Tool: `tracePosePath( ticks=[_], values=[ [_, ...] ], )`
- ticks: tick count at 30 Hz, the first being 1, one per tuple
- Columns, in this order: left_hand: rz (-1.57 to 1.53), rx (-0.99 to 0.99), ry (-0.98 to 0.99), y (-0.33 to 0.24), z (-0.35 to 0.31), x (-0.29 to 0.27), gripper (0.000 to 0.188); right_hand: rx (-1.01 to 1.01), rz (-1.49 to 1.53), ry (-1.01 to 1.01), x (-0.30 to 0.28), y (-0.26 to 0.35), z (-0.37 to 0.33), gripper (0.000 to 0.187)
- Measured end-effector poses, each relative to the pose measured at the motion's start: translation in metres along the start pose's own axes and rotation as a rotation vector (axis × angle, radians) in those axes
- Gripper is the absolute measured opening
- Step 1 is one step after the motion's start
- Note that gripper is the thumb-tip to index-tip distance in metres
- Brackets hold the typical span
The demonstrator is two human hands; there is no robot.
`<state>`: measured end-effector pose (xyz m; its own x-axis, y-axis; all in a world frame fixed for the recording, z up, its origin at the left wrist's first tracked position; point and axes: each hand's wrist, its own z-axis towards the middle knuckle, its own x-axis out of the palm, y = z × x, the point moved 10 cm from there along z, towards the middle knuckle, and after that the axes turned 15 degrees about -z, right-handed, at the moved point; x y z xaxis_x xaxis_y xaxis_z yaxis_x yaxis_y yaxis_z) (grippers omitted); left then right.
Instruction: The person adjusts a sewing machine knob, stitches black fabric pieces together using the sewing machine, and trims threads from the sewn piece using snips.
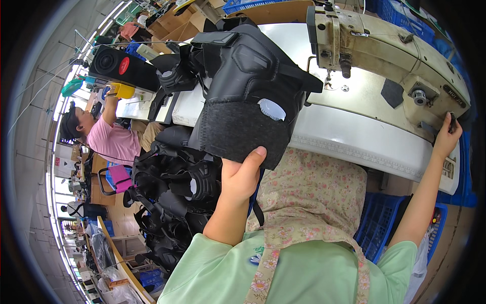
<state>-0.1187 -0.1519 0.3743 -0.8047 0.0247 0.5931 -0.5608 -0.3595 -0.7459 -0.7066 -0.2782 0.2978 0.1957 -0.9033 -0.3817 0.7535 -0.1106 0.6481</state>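
Note:
My left hand [242,175] is closed on the lower edge of a black padded piece [243,66], thumb on top and the other fingers hidden underneath. The piece has moulded pads, a fuzzy black patch [238,129] stitched across its lower part, and an oval opening [272,109] showing white. It is held up left of the needle area of a sewing machine [385,40], apart from the needle. Out at the machine's right end, my right hand [446,136] pinches a small black part [452,122], perhaps a lever. A dark fabric scrap [392,93] lies on the machine bed.
A heap of similar black pieces [172,202] is at my left, with more on the table beyond. A blue crate [377,223] stands low on my right. Further left, a co-worker in a pink shirt [114,139] sits near a black speaker box [121,68].

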Motion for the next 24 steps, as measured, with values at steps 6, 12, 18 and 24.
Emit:
tracePosePath(
  ticks=[6,12,18,24],
  values=[
    [0.117,0.017,-0.026,-0.0005,-0.0018,-0.0017,0.047,-0.007,-0.029,0.015,0.003,-0.0037,0.0019,0.057],
    [0.256,0.041,-0.007,0.0025,-0.0039,-0.0056,0.037,0.001,0.007,0.03,0.0033,-0.0048,0.001,0.056],
    [0.336,0.007,-0.026,0.0073,-0.0058,-0.0082,0.03,0.008,-0.013,0.027,0.0014,-0.0014,-0.0005,0.055],
    [0.466,0.035,-0.006,0.0041,-0.0052,-0.0047,0.026,0.003,-0.01,0.036,0.0013,0.0032,-0.0007,0.055]
  ],
)
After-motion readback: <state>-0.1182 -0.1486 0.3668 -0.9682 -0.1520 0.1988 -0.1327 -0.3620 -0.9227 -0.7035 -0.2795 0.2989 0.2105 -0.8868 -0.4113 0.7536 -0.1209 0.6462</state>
